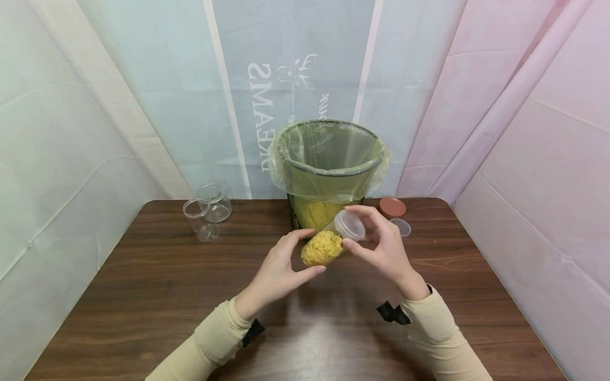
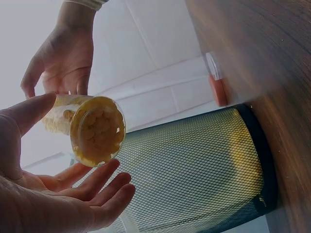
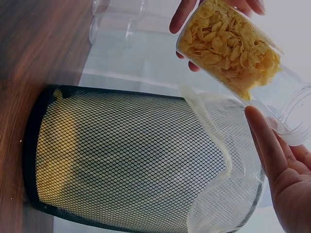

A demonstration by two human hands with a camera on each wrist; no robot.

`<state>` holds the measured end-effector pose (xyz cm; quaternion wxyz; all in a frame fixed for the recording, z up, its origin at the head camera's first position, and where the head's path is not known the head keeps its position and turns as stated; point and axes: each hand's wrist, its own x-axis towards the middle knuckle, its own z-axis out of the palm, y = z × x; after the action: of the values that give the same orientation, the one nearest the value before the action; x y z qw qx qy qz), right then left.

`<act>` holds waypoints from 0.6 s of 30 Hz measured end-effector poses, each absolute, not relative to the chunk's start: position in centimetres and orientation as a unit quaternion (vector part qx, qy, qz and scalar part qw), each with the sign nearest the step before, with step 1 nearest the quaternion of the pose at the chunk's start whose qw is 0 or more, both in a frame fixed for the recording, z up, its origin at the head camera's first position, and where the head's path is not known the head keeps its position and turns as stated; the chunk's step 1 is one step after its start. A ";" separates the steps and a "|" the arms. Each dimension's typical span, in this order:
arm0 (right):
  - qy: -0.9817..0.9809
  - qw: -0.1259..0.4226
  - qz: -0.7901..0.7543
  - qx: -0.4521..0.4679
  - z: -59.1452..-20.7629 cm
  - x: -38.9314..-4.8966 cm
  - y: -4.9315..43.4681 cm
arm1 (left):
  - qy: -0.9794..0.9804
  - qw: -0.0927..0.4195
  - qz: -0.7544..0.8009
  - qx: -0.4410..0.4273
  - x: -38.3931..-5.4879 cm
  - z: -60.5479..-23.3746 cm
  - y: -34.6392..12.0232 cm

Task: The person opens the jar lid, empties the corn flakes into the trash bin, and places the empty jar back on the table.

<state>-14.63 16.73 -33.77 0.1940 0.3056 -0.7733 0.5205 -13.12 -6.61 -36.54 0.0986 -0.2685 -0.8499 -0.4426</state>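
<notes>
Over the table, in front of the bin, both hands hold a clear plastic jar (image 1: 350,225) lying at a slant. Yellow flakes (image 3: 228,46), like cornflakes, fill its lower part, and its threaded mouth at the upper right has no lid on. My left hand (image 1: 281,270) holds the base end between thumb and fingers. Near the mouth, my right hand (image 1: 383,246) grips the jar with thumb and fingers on either side. The left wrist view shows the jar's round bottom (image 2: 99,131) facing the camera.
Behind the hands stands a black mesh bin (image 1: 329,209) with a yellowish plastic liner (image 1: 286,177) over its rim; yellow stuff shows low inside. Two clear jars (image 1: 218,203) stand at the back left. An orange-red lid (image 1: 392,207) and a clear disc (image 1: 401,227) lie right of the bin.
</notes>
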 end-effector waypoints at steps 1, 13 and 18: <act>-0.770 0.188 0.528 0.305 -33.7 -14.6 16.7 | -0.849 0.100 -0.443 -0.270 -13.1 -36.5 -6.6; -0.712 0.113 0.622 0.306 -33.8 -14.5 16.5 | -0.845 0.094 -0.453 -0.267 -13.0 -36.6 -6.1; -0.665 0.074 0.673 0.315 -33.8 -14.5 16.3 | -0.846 0.087 -0.457 -0.261 -13.0 -36.6 -6.0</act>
<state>-14.49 16.28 -33.82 0.0738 0.3154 -0.6648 0.6731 -12.97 -5.97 -36.61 0.0866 -0.2613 -0.8459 -0.4568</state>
